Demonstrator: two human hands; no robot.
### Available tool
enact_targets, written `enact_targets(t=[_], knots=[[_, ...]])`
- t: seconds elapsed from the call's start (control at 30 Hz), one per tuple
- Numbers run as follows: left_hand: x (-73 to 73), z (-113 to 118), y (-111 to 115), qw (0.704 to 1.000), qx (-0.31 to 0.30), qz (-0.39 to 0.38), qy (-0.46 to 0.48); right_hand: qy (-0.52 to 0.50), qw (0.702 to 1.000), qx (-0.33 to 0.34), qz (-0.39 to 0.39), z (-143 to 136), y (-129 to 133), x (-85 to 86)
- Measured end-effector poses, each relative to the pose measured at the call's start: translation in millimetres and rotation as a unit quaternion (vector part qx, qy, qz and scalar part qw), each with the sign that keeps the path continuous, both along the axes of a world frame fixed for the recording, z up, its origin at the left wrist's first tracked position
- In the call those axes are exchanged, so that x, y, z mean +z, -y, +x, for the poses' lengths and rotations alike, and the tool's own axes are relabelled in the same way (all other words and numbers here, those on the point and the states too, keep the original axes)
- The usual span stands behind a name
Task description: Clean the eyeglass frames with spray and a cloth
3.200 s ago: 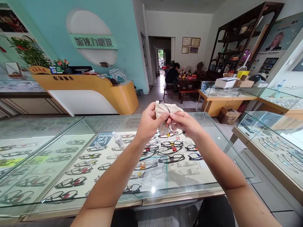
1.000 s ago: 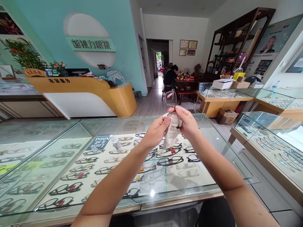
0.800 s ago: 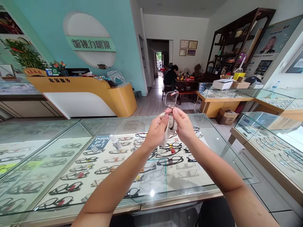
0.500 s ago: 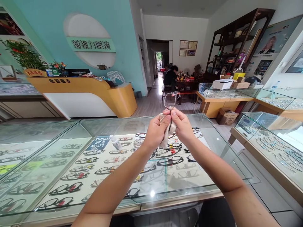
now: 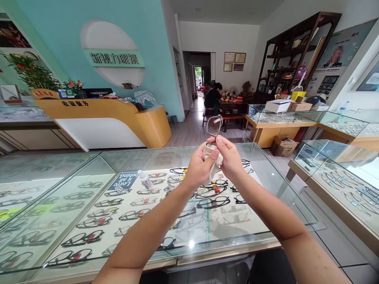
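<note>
A pair of eyeglasses is held upright above the glass counter, one lens standing up over my fingers. A pale cleaning cloth wraps the lower lens. My left hand is closed on this cloth, its thumb pressing the cloth against the lens. With thumb and fingers, my right hand pinches the eyeglasses near the bridge, close beside the left thumb. Fingers and cloth hide the lower part of the frame. To the left, a small white bottle stands on the counter, a small clear cap near it.
Beneath my arms is a glass display case with rows of spectacle frames inside. Another showcase stands to the right. Across the floor are a yellow-and-white reception desk, a cardboard box, and a person seated at a table.
My left thumb and the cloth have shifted over the lower lens, and the cloth is bunched differently. The eyeglasses have turned slightly, their upper lens facing me more squarely.
</note>
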State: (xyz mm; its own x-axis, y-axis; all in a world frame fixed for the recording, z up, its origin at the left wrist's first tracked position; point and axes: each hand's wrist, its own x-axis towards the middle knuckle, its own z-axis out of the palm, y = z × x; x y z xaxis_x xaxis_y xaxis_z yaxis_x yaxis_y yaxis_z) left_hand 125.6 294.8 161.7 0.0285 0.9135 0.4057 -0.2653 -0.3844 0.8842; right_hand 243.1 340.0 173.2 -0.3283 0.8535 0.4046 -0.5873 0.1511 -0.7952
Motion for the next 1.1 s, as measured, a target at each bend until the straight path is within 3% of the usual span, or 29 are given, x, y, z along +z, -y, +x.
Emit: enact_targets(t=[0.13,0.27,0.4,0.47,0.57,0.77,0.9,1.0,1.1], knots=[[-5.9,6,-4,0.997,0.055,0.011,0.053,0.009,0.997,-0.037,0.064,-9,7,-9.8],[-2.9,7,-3,0.99,0.109,-0.003,0.092,0.06,0.983,-0.071,0.159,-10,14,-10.4],[3.6,1,-1,0.987,0.123,-0.009,0.105,0.095,0.971,-0.052,0.211,-5,13,-5.1],[4.8,-3,-3,0.989,0.112,-0.003,0.092,0.093,0.975,-0.028,0.201,-1,9,-2.4],[3.8,-8,-5,0.996,0.075,-0.008,0.055,0.064,0.991,0.007,0.113,5,4,1.5],[5.2,-8,1,0.999,-0.023,0.029,-0.025,0.034,0.999,0.025,0.004,14,-2,7.5],[7.3,-1,2,0.999,0.043,0.03,0.002,0.018,0.999,0.042,-0.016,9,3,8.1],[8.3,3,2,0.99,0.128,0.054,0.026,0.016,0.999,0.037,0.033,4,9,7.7],[11.5,1,4,0.984,0.161,0.07,0.013,0.031,0.997,0.025,0.071,4,10,8.7]])
